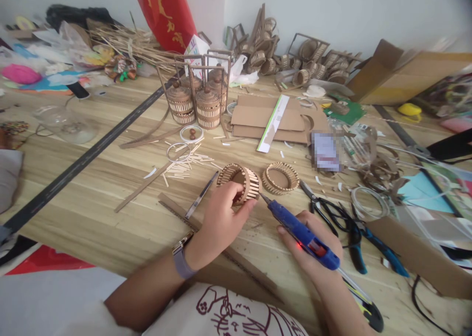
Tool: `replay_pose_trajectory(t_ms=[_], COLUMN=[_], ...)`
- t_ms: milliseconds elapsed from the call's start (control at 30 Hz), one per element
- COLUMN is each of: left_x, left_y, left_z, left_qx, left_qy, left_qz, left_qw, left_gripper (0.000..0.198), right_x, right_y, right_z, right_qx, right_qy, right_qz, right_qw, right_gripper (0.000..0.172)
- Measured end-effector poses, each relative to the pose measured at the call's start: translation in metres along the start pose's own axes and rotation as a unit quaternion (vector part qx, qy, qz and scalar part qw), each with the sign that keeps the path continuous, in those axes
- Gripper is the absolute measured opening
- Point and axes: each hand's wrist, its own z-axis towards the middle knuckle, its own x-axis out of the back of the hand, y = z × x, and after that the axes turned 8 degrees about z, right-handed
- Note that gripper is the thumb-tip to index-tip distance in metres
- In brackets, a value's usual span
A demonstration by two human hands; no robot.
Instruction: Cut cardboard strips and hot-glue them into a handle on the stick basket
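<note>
Cardboard ring (248,181) pinched in grip of left hand (220,221); right hand (317,272) clasps glue gun (300,233) beside it.

Head-worn camera looks forward and down, close over the table (110,178).

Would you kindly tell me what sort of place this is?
Probably a craft workshop: the right hand holds a blue glue gun to a slatted cardboard basket in the left hand, finished baskets stand behind, and scissors and cardboard sheets litter the wooden table.
</note>
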Motion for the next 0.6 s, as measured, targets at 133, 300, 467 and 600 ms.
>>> replay_pose_trajectory(t_ms=[133, 300, 467, 600], left_x=[0.0002, -0.0003, -0.0010, -0.0011], left_y=[-0.0002, -0.0002, -0.0005, -0.0004], left_z=[0.0001, -0.0002, -0.0003, 0.0000], left_qx=[0.015, 0.015, 0.004, -0.003], left_qy=[-0.012, -0.015, -0.004, 0.001], left_qz=[-0.006, -0.001, 0.006, 0.008], left_qw=[1.000, 1.000, 1.000, 1.000], left_gripper=[0.009, 0.007, 0.008, 0.009], right_x=[0.0001, 0.0013, 0.0016, 0.0018], right_y=[-0.0006, -0.0018, 0.0005, 0.0014], right_z=[-0.0003, -0.0004, -0.0002, -0.0002], right_qx=[-0.001, -0.035, -0.048, -0.052], right_qy=[-0.002, -0.003, -0.005, -0.007], right_qz=[-0.001, 0.017, 0.019, 0.020], right_qw=[1.000, 0.999, 0.999, 0.998], right_gripper=[0.030, 0.028, 0.029, 0.030])
